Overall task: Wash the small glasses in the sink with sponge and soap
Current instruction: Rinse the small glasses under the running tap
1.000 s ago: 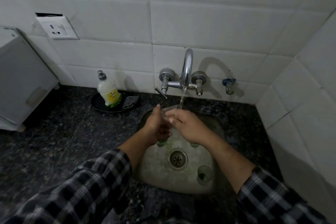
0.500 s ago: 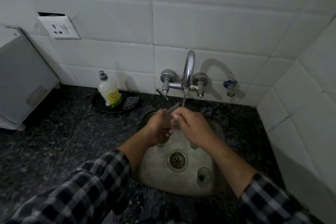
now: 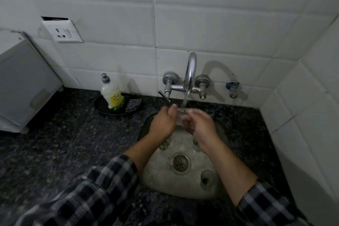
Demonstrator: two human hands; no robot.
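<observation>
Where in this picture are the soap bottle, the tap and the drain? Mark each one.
soap bottle (image 3: 112, 95), head view, on the yellow label of its body.
tap (image 3: 190, 71), head view, on the curved spout.
drain (image 3: 180, 163), head view, on the middle of the strainer.

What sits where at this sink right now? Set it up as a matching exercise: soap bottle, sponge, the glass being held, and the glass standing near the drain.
Things
1. soap bottle
2. sponge
3. held glass
4. loose glass

Places
A. on the sink floor, right of the drain, near side
B. between the left hand and right hand, under the running tap
C. upright on the black dish
D. on the dish's right edge, beside the bottle

Pairs: 1-C, 2-D, 3-B, 4-A
</observation>
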